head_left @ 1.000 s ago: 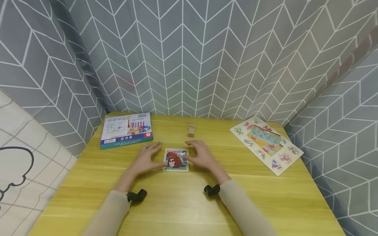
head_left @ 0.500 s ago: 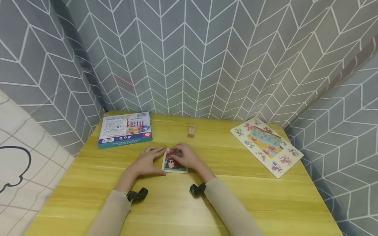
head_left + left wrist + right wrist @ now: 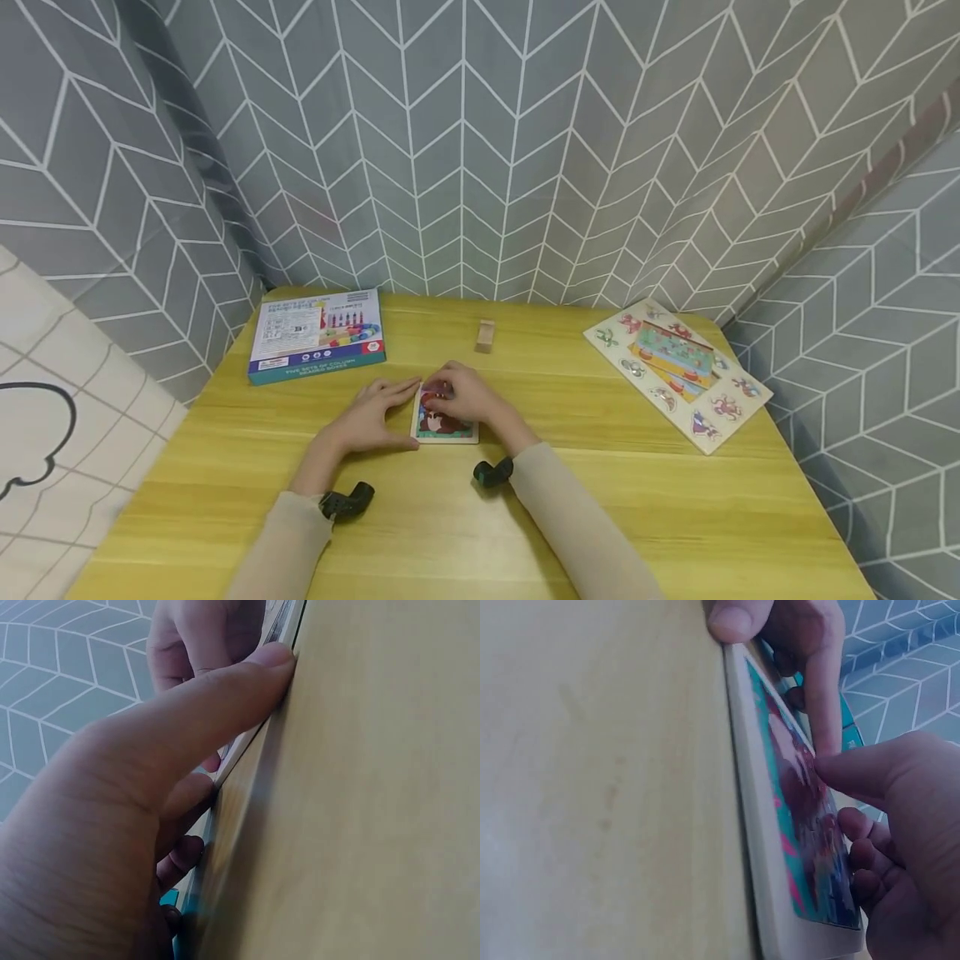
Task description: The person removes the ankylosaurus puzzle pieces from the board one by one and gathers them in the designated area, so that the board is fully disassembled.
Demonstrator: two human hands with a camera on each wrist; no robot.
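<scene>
A small square dinosaur jigsaw puzzle (image 3: 444, 432) in a pale wooden tray lies flat on the table between the hands. My left hand (image 3: 365, 418) is spread along its left side, thumb at the near corner and index finger at the far one. From the right, my right hand (image 3: 467, 397) reaches over the puzzle with curled fingers, thumb and fingers pinching at its far left part and covering the dinosaur's head. In the right wrist view, the right thumb (image 3: 855, 771) bears on the picture (image 3: 799, 772), with the other fingers curled at the tray's edge.
A flat beaded-toy box (image 3: 318, 335) stands at the back left of the yellow wooden table (image 3: 450, 533). Behind the puzzle is a small wooden block (image 3: 485, 336). A pale board with animal pictures (image 3: 678, 375) lies at the right, printed cards on it. Patterned curtains (image 3: 480, 150) hang behind.
My right hand has moved left from beside the puzzle to over its upper left part, fingers curling in. My left hand has shifted slightly against the puzzle's left side.
</scene>
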